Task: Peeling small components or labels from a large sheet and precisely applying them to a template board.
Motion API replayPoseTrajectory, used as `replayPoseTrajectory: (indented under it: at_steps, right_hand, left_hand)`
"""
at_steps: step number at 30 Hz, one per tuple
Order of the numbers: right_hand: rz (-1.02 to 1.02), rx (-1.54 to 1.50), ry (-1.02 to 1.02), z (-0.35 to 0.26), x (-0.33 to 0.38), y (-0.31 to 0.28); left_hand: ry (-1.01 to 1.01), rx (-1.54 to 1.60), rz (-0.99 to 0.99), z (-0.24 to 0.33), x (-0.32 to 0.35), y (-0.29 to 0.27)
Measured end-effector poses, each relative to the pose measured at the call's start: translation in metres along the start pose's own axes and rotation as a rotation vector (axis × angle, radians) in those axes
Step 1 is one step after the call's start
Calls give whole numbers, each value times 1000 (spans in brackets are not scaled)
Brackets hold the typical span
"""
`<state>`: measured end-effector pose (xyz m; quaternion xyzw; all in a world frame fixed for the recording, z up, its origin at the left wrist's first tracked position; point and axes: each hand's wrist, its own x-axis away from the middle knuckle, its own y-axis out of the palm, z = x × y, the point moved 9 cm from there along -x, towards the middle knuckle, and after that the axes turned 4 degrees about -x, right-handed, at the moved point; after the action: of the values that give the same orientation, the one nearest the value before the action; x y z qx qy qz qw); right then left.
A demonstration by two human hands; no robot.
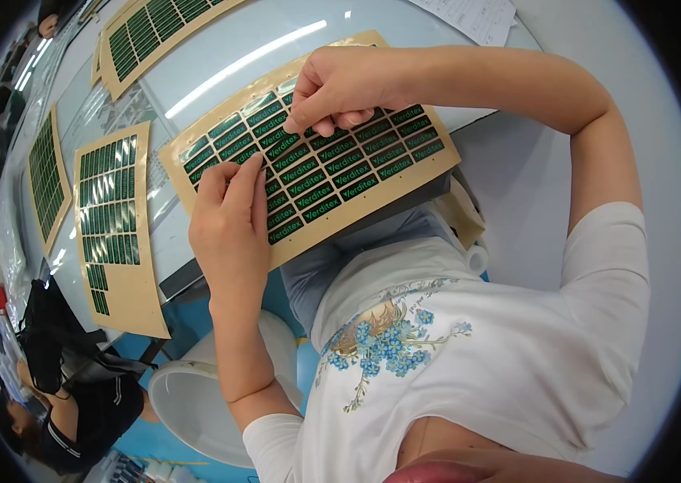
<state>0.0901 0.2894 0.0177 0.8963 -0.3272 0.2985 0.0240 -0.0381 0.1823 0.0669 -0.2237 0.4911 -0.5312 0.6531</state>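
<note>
Along the near edge of the table (236, 40), toward its right corner: tan label sheet (377, 199), lying aslant, front border projecting past the edge. Carries close rows of dark, glossy labels (303, 171) with green lettering. Left hand (230, 211): over the left part of the sheet, thumb and forefinger drawn together at the tips, close upon the labels. Cannot tell whether pinching anything. Right hand (339, 90): over the upper middle of the same sheet, thumb and forefinger pressed together, other fingers curled inward. Cannot confirm any label between the tips. Toward the table's left end, reaching the near edge: partly filled sheet (135, 290), with dark labels above and bare tan backing below. Just beside it, closer to the left end: slanted sheet (49, 243), likewise bearing dark labels. At the far edge: distant sheet (133, 78) of the same kind. At the far right corner: white papers (469, 18), lying flat. Below the near edge: white bin (204, 414), mouth open, with blue floor (147, 443) beside it. Past the bin, to the left: co-worker (95, 419) in dark clothing.
</note>
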Motion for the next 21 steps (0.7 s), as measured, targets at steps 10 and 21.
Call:
replayPoseTrajectory:
  at_steps: [10, 21]
  right_hand:
    - [-1, -12, 11, 0, -2, 0]
    - [2, -27, 24, -1, -1, 0]
  left_hand:
    - [16, 1, 44, 0, 3, -1]
    - [-3, 11, 38, -2, 3, 0]
